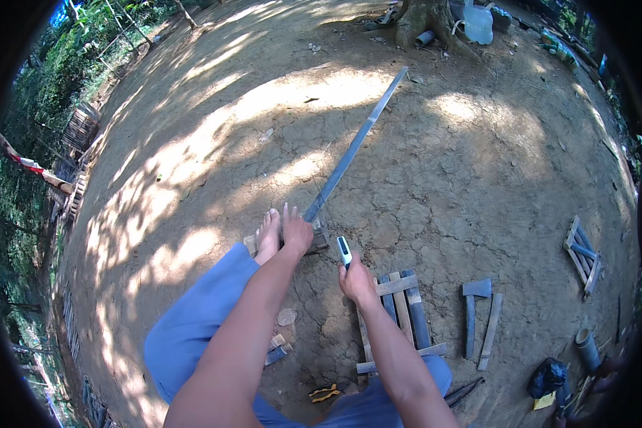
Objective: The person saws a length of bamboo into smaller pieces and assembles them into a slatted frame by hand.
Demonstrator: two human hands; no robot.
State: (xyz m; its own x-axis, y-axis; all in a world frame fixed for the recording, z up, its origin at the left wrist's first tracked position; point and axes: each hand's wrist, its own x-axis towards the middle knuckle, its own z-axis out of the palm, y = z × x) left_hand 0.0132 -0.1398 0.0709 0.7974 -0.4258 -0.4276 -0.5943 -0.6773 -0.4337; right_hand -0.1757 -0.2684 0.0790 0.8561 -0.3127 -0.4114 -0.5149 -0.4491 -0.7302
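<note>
A long, narrow grey wooden plank (360,139) stretches away from me over the ground. Its near end rests by a small wooden block (319,240). My left hand (297,231) lies at that near end, fingers stretched forward beside the plank, touching its edge. My bare left foot (267,239) is just left of this hand. My right hand (357,278) is closed around a hand tool with a white and dark handle (344,250), held right of the block and apart from the plank. The tool's working part cannot be made out.
A slatted wooden frame (401,299) lies under my right forearm. To its right are an axe (471,314) and a short wooden strip (491,332). Another small wooden frame (583,255) lies farther right. Yellow-black pliers (324,393) sit near my lap. A tree trunk (422,25) stands far ahead.
</note>
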